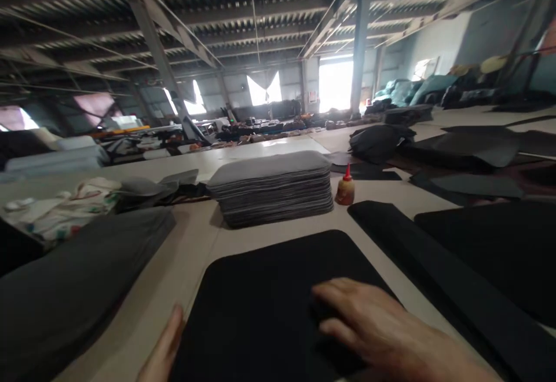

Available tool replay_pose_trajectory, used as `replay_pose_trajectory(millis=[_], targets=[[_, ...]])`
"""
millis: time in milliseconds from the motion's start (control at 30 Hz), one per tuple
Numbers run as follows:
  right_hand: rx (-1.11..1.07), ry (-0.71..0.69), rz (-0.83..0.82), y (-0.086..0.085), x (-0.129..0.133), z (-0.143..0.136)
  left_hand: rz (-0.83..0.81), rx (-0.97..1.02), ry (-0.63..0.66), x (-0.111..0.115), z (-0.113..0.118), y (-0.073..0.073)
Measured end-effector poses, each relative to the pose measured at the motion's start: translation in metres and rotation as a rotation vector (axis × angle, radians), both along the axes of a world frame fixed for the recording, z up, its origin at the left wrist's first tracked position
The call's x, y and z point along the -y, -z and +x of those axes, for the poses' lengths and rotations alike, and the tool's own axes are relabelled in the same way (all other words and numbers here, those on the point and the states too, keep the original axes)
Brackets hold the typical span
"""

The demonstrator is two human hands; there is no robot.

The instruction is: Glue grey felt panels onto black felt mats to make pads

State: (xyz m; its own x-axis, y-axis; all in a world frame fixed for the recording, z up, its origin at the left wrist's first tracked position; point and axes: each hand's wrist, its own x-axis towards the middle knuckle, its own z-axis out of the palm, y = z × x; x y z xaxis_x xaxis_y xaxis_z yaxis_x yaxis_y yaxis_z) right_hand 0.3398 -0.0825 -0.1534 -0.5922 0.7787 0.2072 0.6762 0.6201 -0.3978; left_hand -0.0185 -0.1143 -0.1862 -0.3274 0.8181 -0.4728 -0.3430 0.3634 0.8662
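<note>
A black rounded pad (269,277) lies flat on the table (191,254) right in front of me. My right hand (382,330) rests palm down on the pad's near right part, fingers spread a little and pointing left. At the pad's near left edge my left hand (165,347) shows only its fingertips, laid along the edge. Neither hand grips anything. Behind the pad stands a tall stack of grey pads (271,188), with a small glue bottle with a red tip (345,188) just right of it.
A dark grey pile (73,277) lies at the left, with crumpled patterned cloth (65,208) behind it. Long black strips and sheets (456,266) cover the right side. A black bag (377,141) sits further back. More worktables fill the hall beyond.
</note>
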Motion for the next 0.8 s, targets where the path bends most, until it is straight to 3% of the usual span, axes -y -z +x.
replay_pose_trajectory(millis=[100,200,267,433,567,667,800], targets=[[0.124,0.291,0.086,0.044,-0.02,0.045,-0.043,0.055,-0.022,0.007,-0.001,-0.003],[0.089,0.301,0.213,0.082,-0.024,0.069,0.004,-0.007,0.13,0.006,0.0,-0.004],[0.077,0.32,0.284,0.094,-0.02,0.074,0.042,-0.042,0.2,0.001,0.002,-0.003],[0.124,0.414,0.346,0.095,-0.015,0.071,0.098,-0.26,0.211,-0.019,0.005,0.004],[0.164,0.431,0.327,0.096,-0.019,0.072,0.21,-0.508,0.22,-0.031,-0.005,0.022],[0.156,0.442,0.337,0.1,-0.019,0.072,0.188,-0.686,0.212,-0.034,-0.015,0.034],[0.142,0.446,0.323,0.099,-0.014,0.071,0.199,-1.163,0.151,-0.03,-0.016,0.033]])
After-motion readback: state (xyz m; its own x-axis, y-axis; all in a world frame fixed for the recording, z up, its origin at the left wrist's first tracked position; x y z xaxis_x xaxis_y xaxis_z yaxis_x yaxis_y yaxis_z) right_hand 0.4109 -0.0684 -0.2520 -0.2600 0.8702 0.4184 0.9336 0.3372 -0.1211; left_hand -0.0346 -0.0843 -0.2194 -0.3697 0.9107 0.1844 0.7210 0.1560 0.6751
